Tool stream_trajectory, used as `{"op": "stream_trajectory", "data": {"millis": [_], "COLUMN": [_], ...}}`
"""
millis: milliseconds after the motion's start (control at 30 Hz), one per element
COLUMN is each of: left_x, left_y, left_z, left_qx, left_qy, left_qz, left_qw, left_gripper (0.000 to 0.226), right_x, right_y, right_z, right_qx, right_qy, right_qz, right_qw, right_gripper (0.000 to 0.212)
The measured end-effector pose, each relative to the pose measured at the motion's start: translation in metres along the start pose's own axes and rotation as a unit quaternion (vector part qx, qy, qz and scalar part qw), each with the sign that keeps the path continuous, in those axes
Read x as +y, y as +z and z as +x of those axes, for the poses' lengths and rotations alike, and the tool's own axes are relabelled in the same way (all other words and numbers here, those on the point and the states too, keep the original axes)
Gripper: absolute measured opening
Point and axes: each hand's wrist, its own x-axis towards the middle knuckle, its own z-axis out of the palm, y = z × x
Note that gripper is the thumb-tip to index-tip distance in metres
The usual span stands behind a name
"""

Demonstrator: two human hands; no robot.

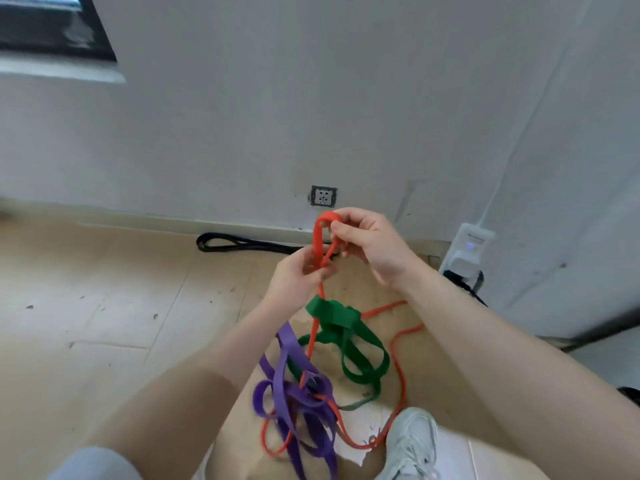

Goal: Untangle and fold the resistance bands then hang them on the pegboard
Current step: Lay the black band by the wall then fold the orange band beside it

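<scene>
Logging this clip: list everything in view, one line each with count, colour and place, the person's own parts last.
orange band: 1, orange, looped between both hands, trailing to the floor
green band: 1, green, tangled below the hands
purple band: 1, purple, heaped on the floor, lower centre
black band: 1, black, floor by the baseboard
wall socket: 1, grey, low on the wall
power strip: 1, white, right wall
shoe: 1, white, bottom right
left hand: pinches the orange band
right hand: grips the loop top

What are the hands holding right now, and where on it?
Both hands hold the orange band at its raised looped end: the right hand pinches the top of the loop, the left hand grips the strands just below.
</scene>
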Motion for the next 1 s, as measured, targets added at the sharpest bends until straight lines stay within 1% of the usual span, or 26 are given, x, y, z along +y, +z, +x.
{"op": "stream_trajectory", "data": {"millis": [100, 200, 267, 300, 333, 400, 433, 467, 500, 533, 567, 600, 633, 700, 767, 800, 833, 900, 933, 967, 1000], "left_x": [0.054, 0.112, 0.145, 0.157, 0.168, 0.192, 0.203, 0.215, 0.225, 0.235, 0.243, 0.249, 0.254, 0.257, 0.248, 0.239, 0.224, 0.181, 0.157, 0.135, 0.116], "left_y": [-0.021, -0.037, -0.041, -0.041, -0.041, -0.044, -0.048, -0.052, -0.056, -0.058, -0.061, -0.062, -0.064, -0.071, -0.080, -0.082, -0.081, -0.069, -0.059, -0.049, -0.039], "left_z": [-0.025, -0.038, -0.048, -0.053, -0.058, -0.067, -0.071, -0.074, -0.076, -0.077, -0.080, -0.081, -0.083, -0.085, -0.080, -0.078, -0.078, -0.086, -0.095, -0.106, -0.116], "left_qx": [0.001, 0.025, 0.037, 0.044, 0.059, 0.102, 0.118, 0.125, 0.125, 0.119, 0.112, 0.105, 0.103, 0.107, 0.121, 0.117, 0.104, 0.031, -0.023, -0.075, -0.117], "left_qy": [0.045, 0.093, 0.114, 0.119, 0.121, 0.117, 0.114, 0.112, 0.108, 0.100, 0.089, 0.079, 0.071, 0.057, 0.035, 0.002, -0.045, -0.130, -0.139, -0.124, -0.093], "left_qz": [-0.029, -0.075, -0.067, -0.071, -0.086, -0.150, -0.185, -0.208, -0.220, -0.233, -0.247, -0.266, -0.291, -0.362, -0.449, -0.470, -0.453, -0.334, -0.275, -0.224, -0.171], "left_qw": [0.999, 0.993, 0.991, 0.989, 0.987, 0.976, 0.969, 0.964, 0.961, 0.960, 0.958, 0.955, 0.948, 0.924, 0.885, 0.875, 0.884, 0.933, 0.951, 0.964, 0.974], "left_gripper": [0.012, 0.012, 0.011, 0.011, 0.011, 0.011, 0.012, 0.013, 0.013, 0.014, 0.015, 0.015, 0.016, 0.018, 0.022, 0.026, 0.033, 0.056, 0.066, 0.069, 0.062], "right_x": [-0.049, -0.093, -0.115, -0.120, -0.120, -0.105, -0.093, -0.078, -0.064, -0.054, -0.045, -0.039, -0.036, -0.039, -0.051, -0.057, -0.062, -0.070, -0.072, -0.073, -0.073], "right_y": [0.003, 0.004, 0.005, 0.006, 0.007, 0.011, 0.014, 0.019, 0.025, 0.034, 0.042, 0.049, 0.055, 0.062, 0.061, 0.059, 0.055, 0.049, 0.048, 0.048, 0.050], "right_z": [-0.016, -0.023, -0.029, -0.033, -0.038, -0.054, -0.065, -0.077, -0.088, -0.099, -0.107, -0.111, -0.114, -0.113, -0.108, -0.104, -0.099, -0.091, -0.087, -0.082, -0.078], "right_qx": [0.032, 0.062, 0.061, 0.071, 0.092, 0.132, 0.120, 0.079, 0.024, -0.027, -0.058, -0.064, -0.043, 0.039, 0.098, 0.121, 0.141, 0.172, 0.181, 0.185, 0.187], "right_qy": [-0.054, -0.107, -0.134, -0.135, -0.121, -0.075, -0.053, -0.039, -0.024, -0.004, 0.011, 0.012, 0.003, -0.004, 0.010, 0.018, 0.024, 0.045, 0.059, 0.077, 0.102], "right_qz": [0.071, 0.179, 0.200, 0.185, 0.141, -0.002, -0.063, -0.105, -0.126, -0.124, -0.124, -0.134, -0.148, -0.149, -0.072, -0.026, 0.011, 0.054, 0.074, 0.111, 0.157], "right_qw": [0.996, 0.976, 0.969, 0.971, 0.978, 0.988, 0.989, 0.991, 0.992, 0.992, 0.991, 0.989, 0.988, 0.988, 0.993, 0.992, 0.990, 0.983, 0.979, 0.973, 0.964], "right_gripper": [0.019, 0.014, 0.007, 0.010, 0.020, 0.050, 0.065, 0.075, 0.074, 0.064, 0.051, 0.044, 0.036, 0.017, 0.011, 0.011, 0.011, 0.011, 0.011, 0.011, 0.013]}}
